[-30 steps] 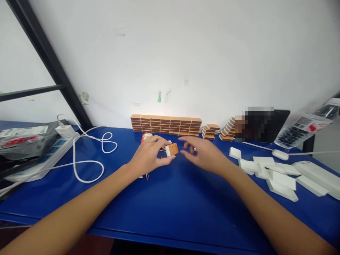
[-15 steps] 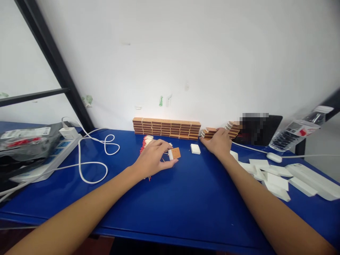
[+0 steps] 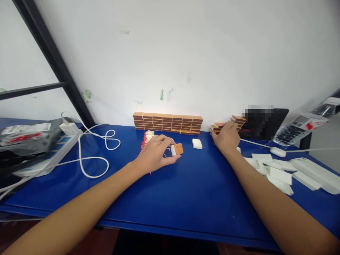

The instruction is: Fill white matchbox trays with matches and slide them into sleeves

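Note:
My left hand (image 3: 158, 152) is closed on a brown matchbox (image 3: 178, 149), pinched between thumb and fingers, with a white end showing toward the palm. Under and behind that hand lies a pile of red-tipped matches (image 3: 147, 137), partly hidden. Over at the right, my right hand (image 3: 227, 139) grips a small stack of matchboxes (image 3: 216, 126) against the wall, thumb at its left side. More brown boxes (image 3: 238, 121) show just beyond its fingers. A small white tray (image 3: 197, 143) lies flat between the two hands.
A long row of stacked matchboxes (image 3: 167, 123) stands along the wall. White box pieces (image 3: 278, 174), a white cable (image 3: 107, 138), a power strip (image 3: 62, 150), a grey plastic bag (image 3: 53, 136), a dark tablet-like object (image 3: 265, 127) and a plastic bottle (image 3: 300, 127) lie around the blue desk (image 3: 170, 202).
My right hand and the small stack have shifted right, widening the gap to the long row. My left hand still holds its matchbox in nearly the same place. The view has tilted slightly.

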Demonstrator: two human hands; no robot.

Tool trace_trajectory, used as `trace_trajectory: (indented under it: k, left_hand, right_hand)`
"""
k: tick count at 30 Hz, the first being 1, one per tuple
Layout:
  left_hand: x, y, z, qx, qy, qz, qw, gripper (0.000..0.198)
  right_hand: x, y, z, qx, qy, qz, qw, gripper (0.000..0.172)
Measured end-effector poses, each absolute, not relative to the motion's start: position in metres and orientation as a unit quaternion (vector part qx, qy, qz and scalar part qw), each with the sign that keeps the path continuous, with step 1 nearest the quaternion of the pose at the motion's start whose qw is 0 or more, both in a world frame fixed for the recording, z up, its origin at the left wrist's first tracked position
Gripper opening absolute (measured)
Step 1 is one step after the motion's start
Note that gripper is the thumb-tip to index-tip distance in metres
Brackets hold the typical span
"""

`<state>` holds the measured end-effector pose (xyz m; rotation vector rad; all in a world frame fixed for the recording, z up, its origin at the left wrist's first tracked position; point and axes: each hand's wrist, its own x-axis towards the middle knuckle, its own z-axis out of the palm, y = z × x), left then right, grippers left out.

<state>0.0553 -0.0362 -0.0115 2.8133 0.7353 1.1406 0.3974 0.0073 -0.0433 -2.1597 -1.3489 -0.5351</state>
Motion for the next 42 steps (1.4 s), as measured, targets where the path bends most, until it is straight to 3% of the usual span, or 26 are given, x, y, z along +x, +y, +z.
trace_trajectory:
  k: [3,8,13,16,19,26,31,35,42]
  left_hand:
    - [0.056,-0.036,-0.013,0.900,0.238,0.363,0.024,0.035]
    - [0.054,-0.033,-0.014,0.894,0.229,0.383,0.030,0.038]
    - [0.053,-0.030,-0.013,0.890,0.238,0.387,0.039,0.041]
    - [0.053,-0.031,-0.011,0.883,0.235,0.403,0.055,0.039]
    - [0.054,-0.031,-0.012,0.874,0.243,0.413,0.078,0.036]
    - [0.056,-0.030,-0.018,0.866,0.255,0.411,0.127,0.037]
    - [0.055,-0.030,-0.019,0.867,0.264,0.414,0.086,0.045]
    - [0.053,-0.031,-0.018,0.866,0.272,0.416,0.052,0.045]
    - [0.055,-0.034,-0.014,0.874,0.255,0.413,0.036,0.031]
  right_hand:
    - [0.399,0.006,-0.041,-0.801,-0.501,-0.183,0.272,0.051]
    - [0.387,-0.004,-0.024,-0.713,-0.614,-0.103,0.324,0.023]
    - [0.342,-0.039,0.004,-0.498,-0.738,0.295,0.346,0.041]
    - [0.319,-0.058,0.015,-0.436,-0.740,0.393,0.328,0.058]
    - [0.310,-0.062,0.014,-0.432,-0.746,0.374,0.342,0.063]
    - [0.302,-0.059,0.002,-0.445,-0.755,0.294,0.381,0.047]
    - [0.316,-0.056,0.010,-0.460,-0.780,0.207,0.371,0.041]
    - [0.370,-0.038,0.014,-0.577,-0.715,0.082,0.386,0.046]
    - [0.432,-0.008,-0.016,-0.680,-0.686,-0.038,0.255,0.034]
